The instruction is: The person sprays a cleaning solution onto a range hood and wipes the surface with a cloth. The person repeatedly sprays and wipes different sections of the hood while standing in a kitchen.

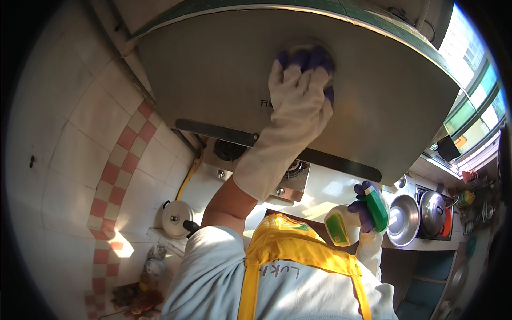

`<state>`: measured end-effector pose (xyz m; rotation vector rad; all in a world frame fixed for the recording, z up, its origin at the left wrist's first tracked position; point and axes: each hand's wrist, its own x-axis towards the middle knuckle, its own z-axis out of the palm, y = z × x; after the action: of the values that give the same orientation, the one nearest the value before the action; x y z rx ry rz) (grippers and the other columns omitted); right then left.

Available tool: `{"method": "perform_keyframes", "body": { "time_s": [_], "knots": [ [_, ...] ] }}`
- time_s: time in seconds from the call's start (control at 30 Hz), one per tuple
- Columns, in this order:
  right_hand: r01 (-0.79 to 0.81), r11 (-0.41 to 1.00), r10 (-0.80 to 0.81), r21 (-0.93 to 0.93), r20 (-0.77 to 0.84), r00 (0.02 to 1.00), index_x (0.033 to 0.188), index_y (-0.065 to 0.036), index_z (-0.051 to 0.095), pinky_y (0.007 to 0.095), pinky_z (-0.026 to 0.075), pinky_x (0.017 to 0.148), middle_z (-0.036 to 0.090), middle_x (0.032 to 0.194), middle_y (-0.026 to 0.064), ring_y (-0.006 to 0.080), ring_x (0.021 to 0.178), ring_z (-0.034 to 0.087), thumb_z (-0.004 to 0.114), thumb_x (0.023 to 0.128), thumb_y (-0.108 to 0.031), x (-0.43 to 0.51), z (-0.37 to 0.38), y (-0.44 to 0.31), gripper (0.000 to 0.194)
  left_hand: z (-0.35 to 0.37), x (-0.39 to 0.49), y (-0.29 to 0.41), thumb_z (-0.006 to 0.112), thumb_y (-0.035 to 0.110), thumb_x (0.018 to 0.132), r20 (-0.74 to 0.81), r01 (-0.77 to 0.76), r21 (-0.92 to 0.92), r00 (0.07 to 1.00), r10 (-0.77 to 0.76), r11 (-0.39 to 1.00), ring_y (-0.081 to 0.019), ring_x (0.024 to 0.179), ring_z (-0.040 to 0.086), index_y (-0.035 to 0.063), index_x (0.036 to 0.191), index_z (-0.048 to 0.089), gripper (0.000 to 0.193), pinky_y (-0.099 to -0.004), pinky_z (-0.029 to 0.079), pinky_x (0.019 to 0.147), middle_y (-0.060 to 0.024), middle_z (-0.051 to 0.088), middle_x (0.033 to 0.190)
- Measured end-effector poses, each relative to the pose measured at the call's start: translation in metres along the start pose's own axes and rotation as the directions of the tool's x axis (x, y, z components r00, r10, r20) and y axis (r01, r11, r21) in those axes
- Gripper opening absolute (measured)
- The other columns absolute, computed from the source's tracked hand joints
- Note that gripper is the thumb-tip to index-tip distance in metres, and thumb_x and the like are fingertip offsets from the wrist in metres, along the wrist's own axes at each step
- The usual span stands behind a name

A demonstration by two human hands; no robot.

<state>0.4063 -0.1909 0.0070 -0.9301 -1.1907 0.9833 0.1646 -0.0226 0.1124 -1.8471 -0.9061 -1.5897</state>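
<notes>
My left hand (302, 86), in a white rubber glove with purple fingers, reaches up to the grey metal front of a range hood (208, 68). Its fingers press a blurred pale cleaning pad (306, 45) against the panel; whether it is cloth or sponge is unclear. Lower right, my right hand (365, 214) wears a matching glove. It grips a spray bottle by the neck, with a green trigger head (378, 210) and a white body (342, 225) bearing a green and yellow label.
Below the hood is a gas stove (294, 176), partly behind my left arm. A white lidded pot (176, 218) stands left, by a yellow hose (190, 180). To the right are a steel basin (404, 221) and a lidded pan (432, 212). A tiled wall (116, 172) bounds the left.
</notes>
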Motion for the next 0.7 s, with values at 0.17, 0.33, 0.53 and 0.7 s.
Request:
{"method": "perform_keyframes", "body": {
  "time_s": [0.17, 0.33, 0.53, 0.7],
  "knots": [
    [-0.029, 0.998, 0.031, 0.052, -0.039, 0.999, 0.127, 0.003, 0.057, 0.0265, 0.054, 0.07, 0.066, 0.114, 0.0197, 0.0198, 0.071, 0.07, 0.063, 0.093, -0.033, -0.001, 0.002, 0.001, 0.05, -0.021, -0.043, 0.006, 0.066, 0.01, 0.059, 0.127, -0.081, 0.01, 0.989, 0.079, 0.997, -0.0309, 0.089, 0.059, 0.0094, 0.087, 0.064, 0.028, -0.0584, 0.039, 0.097, -0.0051, 0.068, 0.085],
    [0.052, 0.999, -0.052, 0.011, 0.012, 0.999, 0.128, 0.003, 0.056, 0.0267, 0.054, 0.073, 0.066, 0.116, 0.02, 0.0199, 0.073, 0.07, 0.065, 0.09, -0.041, -0.004, -0.001, 0.002, 0.059, -0.047, -0.031, -0.065, 0.07, 0.015, 0.063, 0.063, 0.275, 0.232, 0.953, -0.296, 0.933, -0.0335, 0.105, 0.059, 0.0114, 0.096, 0.067, 0.034, -0.0595, 0.031, 0.107, -0.0051, 0.069, 0.093],
    [-0.054, 0.997, 0.052, 0.055, 0.029, 0.998, 0.129, 0.005, 0.054, 0.0266, 0.053, 0.075, 0.065, 0.115, 0.0205, 0.0183, 0.073, 0.069, 0.062, 0.093, -0.039, -0.002, 0.001, 0.0, 0.058, 0.003, 0.022, -0.029, 0.068, 0.012, 0.061, -0.175, 0.079, 0.093, 0.983, -0.062, 0.993, -0.0322, 0.098, 0.062, 0.0102, 0.095, 0.064, 0.035, -0.0587, 0.039, 0.101, -0.0089, 0.069, 0.096],
    [0.163, 0.981, -0.146, -0.11, 0.146, 0.978, 0.131, 0.005, 0.052, 0.0264, 0.054, 0.075, 0.064, 0.116, 0.0202, 0.0183, 0.075, 0.069, 0.062, 0.091, -0.047, 0.0, 0.01, -0.002, 0.067, 0.015, 0.055, 0.004, 0.07, 0.014, 0.059, -0.051, -0.111, 0.008, 0.993, 0.111, 0.994, -0.0284, 0.089, 0.061, 0.0137, 0.089, 0.066, 0.03, -0.0549, 0.04, 0.101, -0.0033, 0.068, 0.089]
  ]
}}
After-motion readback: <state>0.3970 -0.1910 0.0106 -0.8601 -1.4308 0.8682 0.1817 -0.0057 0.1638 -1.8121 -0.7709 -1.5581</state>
